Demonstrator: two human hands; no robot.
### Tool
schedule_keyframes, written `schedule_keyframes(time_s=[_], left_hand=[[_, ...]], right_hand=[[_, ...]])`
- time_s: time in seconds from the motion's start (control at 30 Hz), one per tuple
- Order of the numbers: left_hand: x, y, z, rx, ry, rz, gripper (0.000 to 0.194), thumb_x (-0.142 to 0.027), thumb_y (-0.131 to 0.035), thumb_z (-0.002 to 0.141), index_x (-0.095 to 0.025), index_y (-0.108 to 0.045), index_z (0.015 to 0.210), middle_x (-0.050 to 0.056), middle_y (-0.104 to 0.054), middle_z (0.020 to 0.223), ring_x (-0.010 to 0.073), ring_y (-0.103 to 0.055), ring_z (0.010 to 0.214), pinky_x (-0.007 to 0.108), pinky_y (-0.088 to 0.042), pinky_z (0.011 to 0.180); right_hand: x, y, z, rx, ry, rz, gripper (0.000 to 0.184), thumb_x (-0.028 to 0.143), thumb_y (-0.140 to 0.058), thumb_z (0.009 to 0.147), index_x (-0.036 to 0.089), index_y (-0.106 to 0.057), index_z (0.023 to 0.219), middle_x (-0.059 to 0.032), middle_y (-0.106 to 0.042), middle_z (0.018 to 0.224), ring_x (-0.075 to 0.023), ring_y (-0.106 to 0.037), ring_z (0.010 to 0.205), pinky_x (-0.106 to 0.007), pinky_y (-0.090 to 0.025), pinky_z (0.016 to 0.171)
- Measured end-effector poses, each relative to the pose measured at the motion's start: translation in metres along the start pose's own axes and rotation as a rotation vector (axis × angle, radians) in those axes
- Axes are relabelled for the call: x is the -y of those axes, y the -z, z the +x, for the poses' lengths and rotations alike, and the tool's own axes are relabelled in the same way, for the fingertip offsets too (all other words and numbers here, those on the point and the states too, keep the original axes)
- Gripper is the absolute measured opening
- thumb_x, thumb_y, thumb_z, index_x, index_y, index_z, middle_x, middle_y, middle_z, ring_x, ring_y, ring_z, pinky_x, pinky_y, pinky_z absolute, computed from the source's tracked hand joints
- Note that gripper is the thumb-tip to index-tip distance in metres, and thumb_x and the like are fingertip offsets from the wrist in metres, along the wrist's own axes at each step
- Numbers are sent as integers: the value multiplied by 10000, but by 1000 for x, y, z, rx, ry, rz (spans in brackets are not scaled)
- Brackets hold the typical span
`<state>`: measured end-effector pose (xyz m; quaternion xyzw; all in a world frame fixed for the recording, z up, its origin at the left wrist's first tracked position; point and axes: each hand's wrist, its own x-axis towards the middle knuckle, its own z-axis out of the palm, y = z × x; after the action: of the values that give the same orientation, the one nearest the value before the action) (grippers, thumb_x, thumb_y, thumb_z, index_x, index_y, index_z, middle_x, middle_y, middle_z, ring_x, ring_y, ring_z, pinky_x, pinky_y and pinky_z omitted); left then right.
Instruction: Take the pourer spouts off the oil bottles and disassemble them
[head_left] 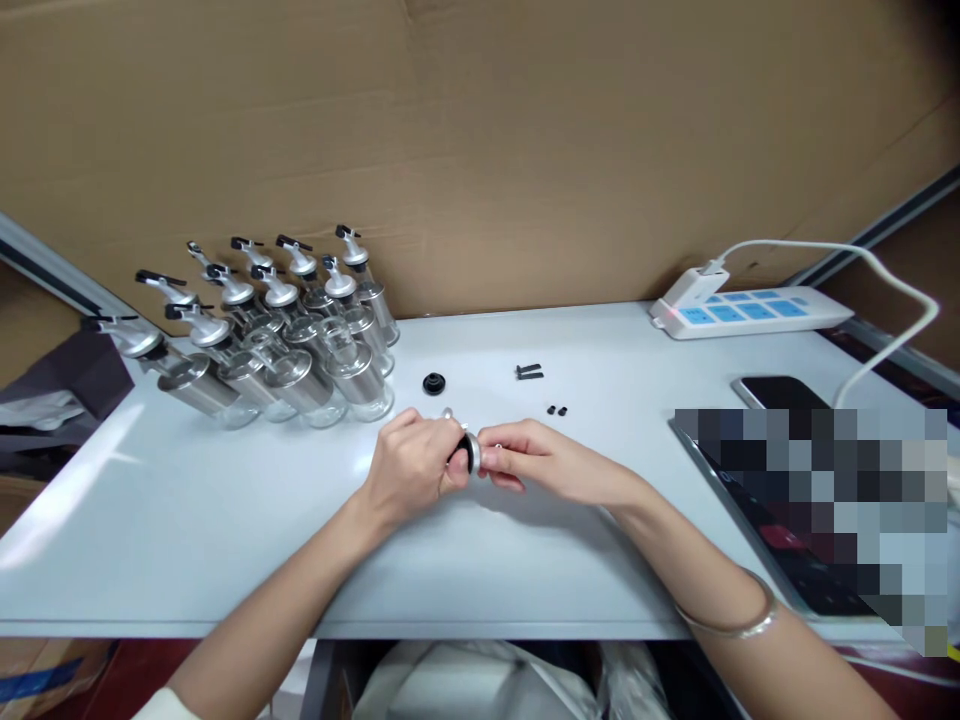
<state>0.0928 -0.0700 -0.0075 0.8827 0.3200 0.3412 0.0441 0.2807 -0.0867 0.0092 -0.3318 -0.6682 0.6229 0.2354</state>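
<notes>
Over the middle of the table, my left hand (420, 455) is closed around a silver pour spout (475, 455) with a black inner part. My right hand (536, 460) pinches the same spout from the other side, its fingertips against the silver end. Both hands hide much of the piece. Just beyond them lies a round black stopper (433, 384). Two thin black flip-lids (529, 371) and two tiny black plugs (557, 410) rest on the table further right.
Several glass bottles with steel sleeves (300, 375) stand at the left, most topped with silver spouts. At the right are a white power strip (750, 312) with a charger and cable, a phone (787, 392) and a partly blurred tablet (750, 500). A cardboard wall (480, 160) closes off the back.
</notes>
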Motion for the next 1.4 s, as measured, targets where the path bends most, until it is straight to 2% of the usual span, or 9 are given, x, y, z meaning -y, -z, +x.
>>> schedule_keyframes(time_s=[0.13,0.3,0.47,0.6,0.7,0.87,0.97,1.13,1.4], left_hand=[[-5,4,5,1,220,-167,282,-299,-299,851,-209,-369,593,-41,-381,475,111,-333,442,243,-287,514],[-3,2,9,114,522,-399,332,-381,-279,867,-203,-320,590,-52,-303,502,100,-300,476,230,-268,506],[1,-1,8,197,638,-566,409,-441,-240,889,-199,-351,579,-41,-341,507,106,-330,492,238,-285,493],[-2,-1,7,98,564,-389,442,-462,-251,890,-203,-304,536,-38,-312,480,111,-319,487,258,-279,518],[-2,-3,6,-8,465,-269,467,-430,-236,906,-204,-274,499,-35,-302,443,117,-289,471,282,-299,563],[6,3,-1,-105,67,-35,531,-431,-225,933,-194,-395,490,-32,-398,430,105,-268,427,323,-281,612],[10,10,-5,-117,-148,-17,604,-563,-189,925,-204,-518,568,-1,-504,502,120,-398,463,324,-292,622],[11,12,-8,-6,-155,-75,675,-651,-100,888,-217,-571,676,38,-608,632,159,-555,605,345,-344,695],[15,-4,-6,-258,-172,-122,333,-448,-272,965,-216,-500,896,24,-630,753,144,-566,671,335,-393,763]], right_hand=[[2,-7,0,-167,82,-300,328,394,-411,934,182,-489,697,41,-470,589,-83,-379,519,-220,-307,534],[-4,-10,4,-442,383,-975,326,329,-347,978,175,-566,791,-26,-606,662,-129,-491,603,-274,-331,655],[-5,-8,3,-481,456,-1221,309,295,-354,977,190,-615,849,-30,-638,634,-145,-497,607,-307,-315,708],[-1,-10,3,-458,361,-942,335,340,-370,959,195,-605,769,9,-584,562,-112,-410,509,-325,-303,722],[-2,-12,5,-381,189,-486,337,384,-428,918,190,-575,685,31,-549,530,-98,-396,488,-300,-343,670],[-10,-12,8,0,-112,430,312,436,-541,827,146,-598,726,41,-558,442,-84,-450,326,-227,-346,411],[-13,-11,6,226,-161,693,321,390,-556,840,104,-632,717,52,-545,370,-60,-440,261,-236,-487,565],[-13,-9,3,379,-158,870,312,367,-538,870,118,-599,693,64,-535,343,-49,-454,243,-267,-510,816],[-6,-4,3,144,-91,724,296,368,-534,889,147,-534,692,61,-563,422,-48,-502,334,-279,-491,778]])
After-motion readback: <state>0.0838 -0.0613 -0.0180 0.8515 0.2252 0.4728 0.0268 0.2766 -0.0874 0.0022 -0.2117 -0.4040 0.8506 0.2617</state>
